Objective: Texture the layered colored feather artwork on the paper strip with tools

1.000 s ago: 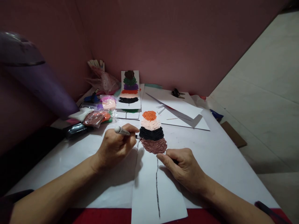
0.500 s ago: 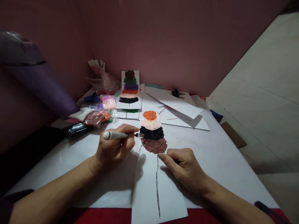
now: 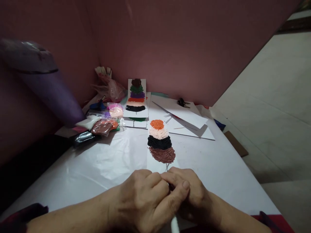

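A long, narrow strip of white card (image 3: 156, 166) lies flat on the white-covered surface (image 3: 206, 174), its lower part hidden by the left hand (image 3: 150, 197) and right hand (image 3: 194, 191), and it carries four stacked, ridged clay-like bands: a small rounded orange one (image 3: 157, 124) farthest away, then pale pink (image 3: 158, 133), black (image 3: 159, 142) and the broadest, a reddish-brown one (image 3: 163, 155). Below the brown, a short piece of dark drawn line (image 3: 167, 167) shows. A slim white-handled tool (image 3: 174, 224) pokes out beneath the close-set hands, its working end hidden.
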`<state>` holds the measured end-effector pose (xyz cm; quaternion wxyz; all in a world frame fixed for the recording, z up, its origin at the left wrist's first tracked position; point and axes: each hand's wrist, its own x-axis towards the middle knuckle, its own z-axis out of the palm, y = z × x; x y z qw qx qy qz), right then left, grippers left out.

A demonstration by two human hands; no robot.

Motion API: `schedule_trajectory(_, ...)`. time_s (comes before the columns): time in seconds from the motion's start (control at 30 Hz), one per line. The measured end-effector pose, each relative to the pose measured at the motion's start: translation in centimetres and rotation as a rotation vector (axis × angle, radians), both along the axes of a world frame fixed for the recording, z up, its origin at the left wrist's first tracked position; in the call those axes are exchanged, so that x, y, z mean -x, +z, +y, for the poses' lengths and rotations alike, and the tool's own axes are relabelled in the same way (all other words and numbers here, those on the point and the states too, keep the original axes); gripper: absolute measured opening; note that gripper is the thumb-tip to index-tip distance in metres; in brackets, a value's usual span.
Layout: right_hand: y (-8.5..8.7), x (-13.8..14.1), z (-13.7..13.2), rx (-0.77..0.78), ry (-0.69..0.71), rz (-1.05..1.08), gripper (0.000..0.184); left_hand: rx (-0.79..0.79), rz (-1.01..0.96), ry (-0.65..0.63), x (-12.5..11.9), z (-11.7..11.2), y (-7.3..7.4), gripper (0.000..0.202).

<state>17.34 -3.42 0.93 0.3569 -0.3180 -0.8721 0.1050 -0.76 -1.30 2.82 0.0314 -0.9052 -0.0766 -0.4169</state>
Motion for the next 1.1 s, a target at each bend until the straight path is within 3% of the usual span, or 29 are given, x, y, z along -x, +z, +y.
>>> schedule_trajectory(0.03,-0.1,-0.1,0.1,-0.051,-0.054,-0.037,0.024,-0.011,-0.005,0.026,0.0,0.0,0.1,0.033)
schedule_trajectory(0.13,0.7,-0.6,0.7,-0.212,0.01,-0.015,0.026,0.001,-0.03,0.102,0.0,-0.1,0.4,0.03)
schedule_trajectory(0.17,1.3,-0.8,0.9,-0.19,-0.006,-0.009,0.026,0.006,-0.037,0.132,0.0,-0.1,0.4,0.026)
schedule_trajectory(0.23,2.9,-0.9,1.5,-0.057,-0.149,0.007,0.027,0.013,-0.026,0.195,0.0,-0.3,0.2,0.014)
schedule_trajectory(0.37,4.8,-0.6,3.2,0.148,-0.118,0.154,0.028,0.01,0.118,0.27,-0.1,-0.6,-1.1,0.012)
schedule_trajectory(0.47,4.5,0.0,4.7,0.354,-0.125,0.421,0.014,0.033,0.277,0.281,-0.1,-0.6,-2.3,0.011)
schedule_trajectory(0.57,3.6,0.5,5.5,0.545,-0.165,0.538,0.01,0.042,0.347,0.29,-0.1,-0.5,-2.9,0.013)
schedule_trajectory(0.77,2.5,0.9,5.6,0.439,-0.139,0.411,0.011,0.073,0.335,0.247,-0.1,-0.2,-2.8,0.013)
schedule_trajectory(1.1,2.2,1.3,6.0,0.284,-0.075,0.212,0.016,0.093,0.35,0.248,-0.3,0.0,-3.0,0.014)
